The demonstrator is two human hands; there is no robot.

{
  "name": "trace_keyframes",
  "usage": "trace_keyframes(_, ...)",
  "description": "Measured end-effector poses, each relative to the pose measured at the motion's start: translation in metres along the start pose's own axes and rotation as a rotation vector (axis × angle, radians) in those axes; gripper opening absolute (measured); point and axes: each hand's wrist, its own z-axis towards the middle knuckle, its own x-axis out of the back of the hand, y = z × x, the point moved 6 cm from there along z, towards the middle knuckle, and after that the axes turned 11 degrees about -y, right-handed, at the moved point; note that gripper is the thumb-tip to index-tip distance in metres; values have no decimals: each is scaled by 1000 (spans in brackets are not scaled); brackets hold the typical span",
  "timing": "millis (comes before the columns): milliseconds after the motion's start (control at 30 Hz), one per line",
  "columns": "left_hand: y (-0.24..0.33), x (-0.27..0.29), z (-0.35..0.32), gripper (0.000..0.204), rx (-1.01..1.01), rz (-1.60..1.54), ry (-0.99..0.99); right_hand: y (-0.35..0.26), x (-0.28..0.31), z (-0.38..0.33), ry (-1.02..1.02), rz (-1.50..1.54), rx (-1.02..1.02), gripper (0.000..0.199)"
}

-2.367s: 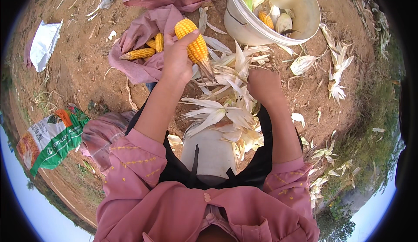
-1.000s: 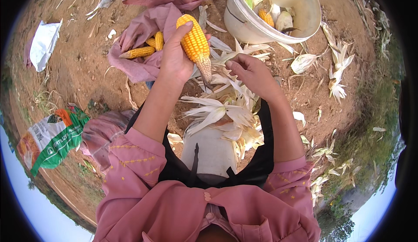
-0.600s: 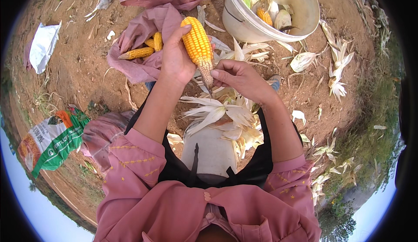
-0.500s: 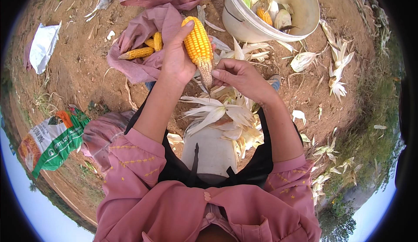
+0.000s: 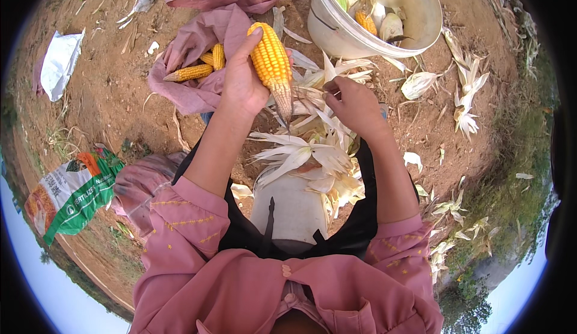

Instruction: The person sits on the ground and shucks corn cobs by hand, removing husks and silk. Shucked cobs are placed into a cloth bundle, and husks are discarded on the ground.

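Note:
My left hand (image 5: 245, 87) is wrapped round a husked yellow corn cob (image 5: 270, 60), thumb along its side. The cob's pale, narrow tip points down toward me. To the right, clear of the cob, my right hand (image 5: 356, 107) is closed with thumb and fingers pinched together. What sits in that pinch, perhaps a thin strand, is too small to make out. Below both hands lies a heap of pale corn husks (image 5: 294, 156). Several husked cobs (image 5: 191, 73) rest in the open mouth of a pinkish sack (image 5: 180, 96), left of my left hand.
A white bucket (image 5: 336, 36) with corn ears, some in husk, stands at the upper right. A printed white and green bag (image 5: 84, 196) lies to the left, with a white scrap sheet (image 5: 61, 63) above it. Loose husks (image 5: 469, 99) are scattered on the soil at right.
My right hand has moved right, away from the cob's tip, fingers still pinched. The cob has shifted slightly left in my left hand.

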Motion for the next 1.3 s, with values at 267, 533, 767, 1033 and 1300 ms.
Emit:
trace_keyframes(267,1,4,2,31,11,-10,-19,-36,-21,-1,-370,828,164,27)
trace_keyframes(533,-1,3,1,30,-27,-30,27,-39,-22,-2,-347,838,180,18)
trace_keyframes(767,-4,3,2,30,-7,-11,-4,-38,-23,-1,-340,819,211,15)
trace_keyframes(1033,-3,-1,1,29,21,-44,-36,-41,-24,-2,-351,892,226,15)
trace_keyframes(1300,-3,0,0,30,15,-32,-36,-22,-5,2,-15,299,129,15)
